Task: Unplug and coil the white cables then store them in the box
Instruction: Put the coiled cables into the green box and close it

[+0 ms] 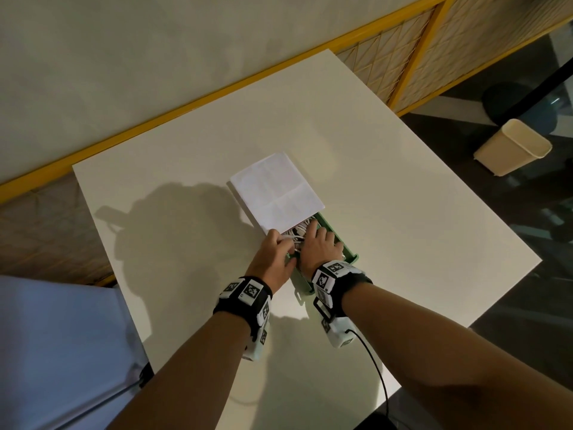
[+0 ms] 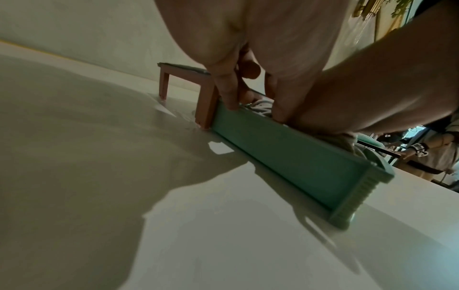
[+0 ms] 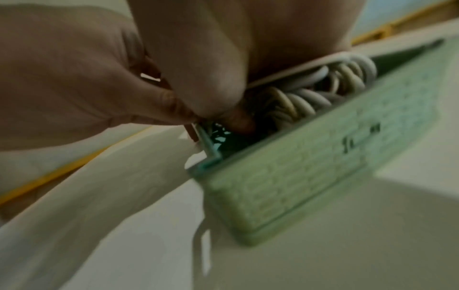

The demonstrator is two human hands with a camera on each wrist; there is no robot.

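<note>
We work at a white table (image 1: 387, 197), near its centre. The green box (image 1: 348, 254) lies there as a drawer half drawn from its white sleeve (image 1: 276, 190), which sits at its 11 o'clock. The white cables (image 3: 323, 86) already lie coiled inside, so we judge unplugging and coiling done; only tucking and closing remain. Our right hand (image 1: 319, 243) presses flat on the coils, fingers spread. Our left hand (image 1: 274, 254) curls its fingers over the box's left wall.
</note>
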